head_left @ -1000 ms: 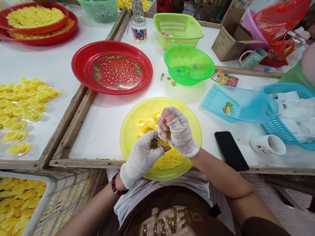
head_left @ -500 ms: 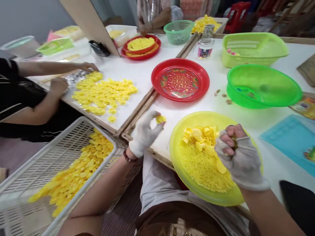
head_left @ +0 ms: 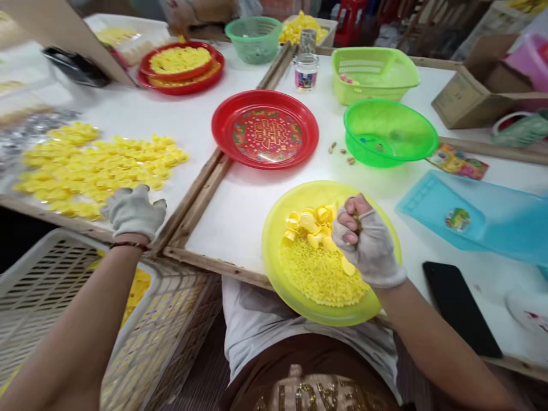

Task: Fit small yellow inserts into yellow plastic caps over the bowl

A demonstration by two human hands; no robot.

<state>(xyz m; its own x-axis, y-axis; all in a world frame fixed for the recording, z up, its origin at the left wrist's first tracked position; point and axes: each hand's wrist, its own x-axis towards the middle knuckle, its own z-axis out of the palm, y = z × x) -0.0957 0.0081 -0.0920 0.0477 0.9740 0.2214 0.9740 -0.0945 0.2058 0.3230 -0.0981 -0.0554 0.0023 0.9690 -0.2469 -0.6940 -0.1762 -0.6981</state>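
My left hand (head_left: 135,212), in a white fingerless glove, reaches palm-down to the near edge of a spread of yellow disc-like pieces (head_left: 128,162) on the left table. Its fingers are apart, and no piece shows in them. My right hand (head_left: 366,242), gloved the same way, is closed in a fist over the yellow plate (head_left: 274,228); a small dark bit shows between the fingers, too hidden to name. On that plate lie a heap of tiny yellow pieces (head_left: 323,279) and several larger yellow curved, petal-like pieces (head_left: 314,222).
Beyond the plate are a red tray (head_left: 222,128), a green bowl (head_left: 389,160) and a light green basket (head_left: 377,91). To the right lie a blue tray (head_left: 505,211) and a black phone (head_left: 460,308). A white crate (head_left: 77,245) stands below the table at left.
My left hand has moved left to the spread yellow pieces, and the yellow piece it held no longer shows. My right hand stays closed over the plate. The view has turned right.
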